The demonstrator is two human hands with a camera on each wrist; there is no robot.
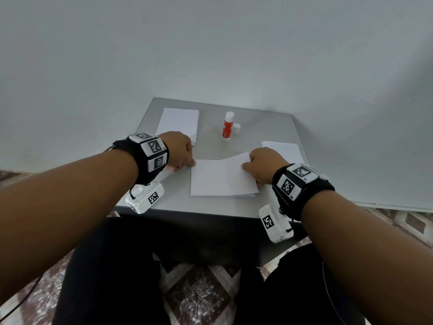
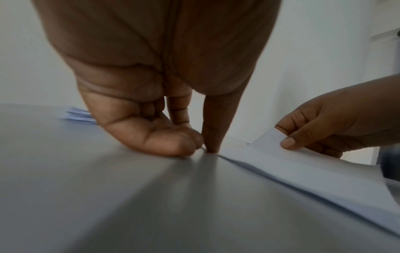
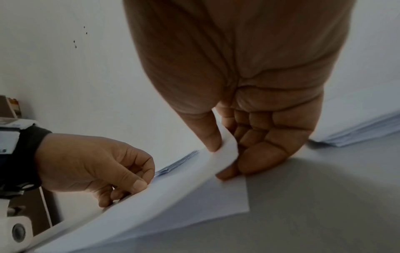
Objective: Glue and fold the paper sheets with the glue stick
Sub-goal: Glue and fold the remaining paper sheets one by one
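Folding step underway: your right hand (image 1: 262, 164) pinches paper sheet (image 1: 220, 178) corner, left hand (image 1: 179, 150) pinches opposite corner; next align edges, press crease.

You sit at a small grey table (image 1: 269, 127) pushed into a corner; plain pale walls (image 1: 210, 48) rise behind it and to your right; the floor (image 1: 196, 294) is tiled in brown and cream diamond shapes; the light is soft and even, with faint shadows on the tabletop.
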